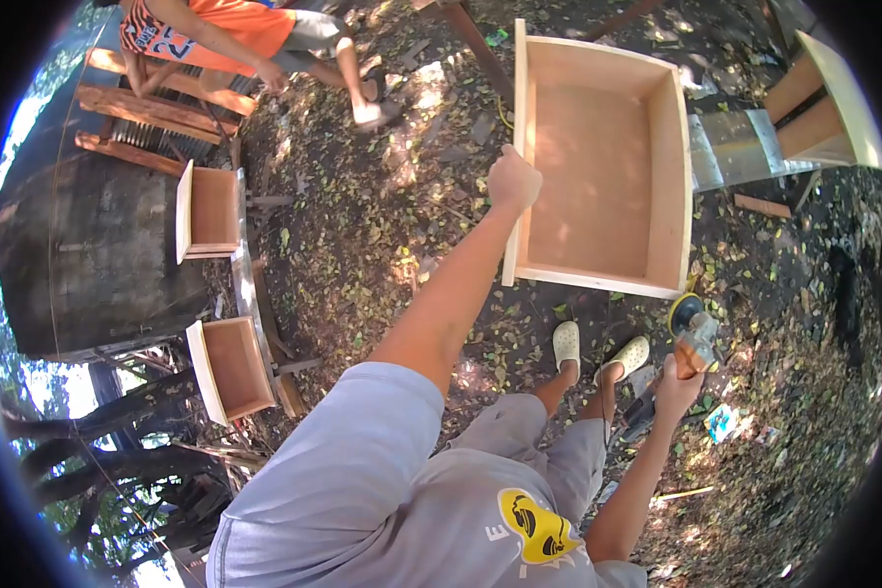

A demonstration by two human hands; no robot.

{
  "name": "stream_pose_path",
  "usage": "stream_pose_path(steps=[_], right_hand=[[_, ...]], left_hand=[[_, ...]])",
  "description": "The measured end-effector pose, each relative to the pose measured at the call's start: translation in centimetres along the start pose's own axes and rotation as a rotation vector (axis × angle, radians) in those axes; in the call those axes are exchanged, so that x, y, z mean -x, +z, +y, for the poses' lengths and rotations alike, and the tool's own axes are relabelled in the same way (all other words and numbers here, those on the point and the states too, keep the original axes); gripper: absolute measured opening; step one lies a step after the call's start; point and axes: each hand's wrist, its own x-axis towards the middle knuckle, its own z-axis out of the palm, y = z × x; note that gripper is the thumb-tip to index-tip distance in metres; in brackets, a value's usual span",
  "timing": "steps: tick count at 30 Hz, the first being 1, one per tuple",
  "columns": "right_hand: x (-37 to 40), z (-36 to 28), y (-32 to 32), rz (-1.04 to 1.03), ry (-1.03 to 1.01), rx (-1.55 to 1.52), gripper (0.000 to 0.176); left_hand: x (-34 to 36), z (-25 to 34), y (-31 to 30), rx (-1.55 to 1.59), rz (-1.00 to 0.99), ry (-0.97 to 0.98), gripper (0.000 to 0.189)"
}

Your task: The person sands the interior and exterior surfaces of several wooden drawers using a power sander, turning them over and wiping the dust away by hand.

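A large, open wooden drawer (593,176) with pale edges is held out in front of me, its inside facing up. My left hand (514,180) is closed on the front panel at the drawer's left side. In my right hand (676,390) is a power sander (696,345) with a round pad (685,314). The pad is at the drawer's lower right corner; whether it touches the wood I cannot tell.
Two smaller drawers (214,211) (233,367) rest on a narrow bench at the left. Another drawer (823,108) lies on a metal-topped board (735,147) at the right. A person in orange (235,39) is at the upper left, beside wooden planks (152,108). Leaves cover the ground.
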Motion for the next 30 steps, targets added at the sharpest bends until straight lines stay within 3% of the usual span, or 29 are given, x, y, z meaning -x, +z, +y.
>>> stream_pose_path(steps=[2,4,5,6,9,13,19,30], right_hand=[[0.7,-1.3,-0.3,0.000,-0.047,0.014,0.056],[0.7,-0.8,-0.2,0.033,-0.016,0.219,0.059],[0.9,-0.5,0.3,0.086,0.047,0.276,0.059],[0.8,-0.9,0.0,0.050,-0.038,0.246,0.056],[1.1,-1.2,0.8,0.078,0.043,0.245,0.053],[0.7,-2.8,1.2,0.034,0.051,0.189,0.056],[-2.3,-5.9,2.3,-0.014,0.110,0.368,0.058],[-14.0,-13.3,8.0,-0.076,-0.195,0.437,0.050]], left_hand=[[-0.5,-0.5,0.6,-0.074,-0.013,0.020,0.036],[-2.2,-3.2,3.1,-0.033,0.011,0.070,0.033],[-1.4,-2.2,1.6,-0.063,-0.081,0.068,0.032],[-0.7,-1.2,0.9,-0.074,-0.053,0.055,0.033],[0.0,-0.5,0.6,-0.062,0.022,0.100,0.037],[0.1,-0.3,0.4,-0.073,-0.014,0.092,0.039],[0.1,-0.3,0.5,-0.056,-0.039,0.065,0.035],[0.8,-0.2,0.3,-0.083,-0.047,0.046,0.038]])
